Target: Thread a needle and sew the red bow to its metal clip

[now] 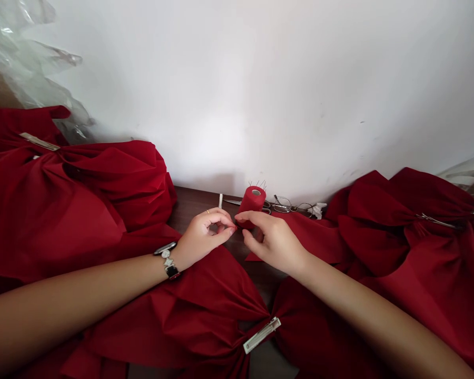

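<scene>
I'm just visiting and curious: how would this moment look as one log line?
left hand: fingertips pinched | right hand: at red spool | nearest: red fabric bow, metal clip | behind spool: scissors, eyeglasses

Left hand [204,235] and right hand [269,240] meet fingertip to fingertip, pinching.

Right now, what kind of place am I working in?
Probably a sewing or craft bench against a wall: gathered red fabric bows held with metal clips, a red spool stuck with pins, and scissors.
</scene>
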The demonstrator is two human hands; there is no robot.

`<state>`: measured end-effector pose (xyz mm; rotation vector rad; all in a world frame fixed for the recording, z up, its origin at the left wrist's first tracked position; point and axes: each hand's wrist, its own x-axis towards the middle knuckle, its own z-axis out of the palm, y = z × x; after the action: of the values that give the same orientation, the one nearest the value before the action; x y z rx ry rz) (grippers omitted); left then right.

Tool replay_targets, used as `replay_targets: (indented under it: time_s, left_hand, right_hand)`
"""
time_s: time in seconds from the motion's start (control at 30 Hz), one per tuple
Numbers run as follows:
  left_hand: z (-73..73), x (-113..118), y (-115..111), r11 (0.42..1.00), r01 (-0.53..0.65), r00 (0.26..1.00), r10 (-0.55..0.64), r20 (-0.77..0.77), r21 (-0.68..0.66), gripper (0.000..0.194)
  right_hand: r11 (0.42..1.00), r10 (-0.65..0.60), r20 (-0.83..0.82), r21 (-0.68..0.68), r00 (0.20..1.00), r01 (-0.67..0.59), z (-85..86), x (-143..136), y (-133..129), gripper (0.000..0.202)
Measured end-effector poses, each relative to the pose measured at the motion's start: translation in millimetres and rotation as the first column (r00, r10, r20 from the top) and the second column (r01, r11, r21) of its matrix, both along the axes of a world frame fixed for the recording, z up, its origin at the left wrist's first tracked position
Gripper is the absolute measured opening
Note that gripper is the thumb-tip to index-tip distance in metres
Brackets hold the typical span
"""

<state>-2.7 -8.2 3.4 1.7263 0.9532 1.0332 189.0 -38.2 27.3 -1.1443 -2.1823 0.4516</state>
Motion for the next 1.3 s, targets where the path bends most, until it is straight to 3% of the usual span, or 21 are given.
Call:
replay_targets:
  time_s: [0.23,0.47,1.1,1.3]
  left_hand:
    - [-1.0,0,-2,1.0,-0.001,0.999,0.001,-0.044,0.005,0.015]
    - [-3.7,0,-2,0.998,-0.008,0.998,0.012,-0.063,0.057,0.016]
    - [-3.4,0,0,1.0,0.008,0.998,-0.008,-0.066,-0.007,0.017]
    - [2.8,-1,-3,0.998,0.001,0.999,-0.003,-0.043,-0.058,0.017]
  right_hand:
    - [0.982,0.011,-0.073,-0.189,0.997,-0.024,-13.7,-4,6,0.021]
    - [0.96,-0.01,-0.136,-0.277,0.991,-0.028,-12.5,-5,7,0.023]
    - [0.971,-0.01,-0.146,-0.237,0.989,-0.025,-11.1,-4,5,0.025]
    - [0.972,-0.026,-0.133,-0.234,0.991,-0.006,-10.2,-2,7,0.024]
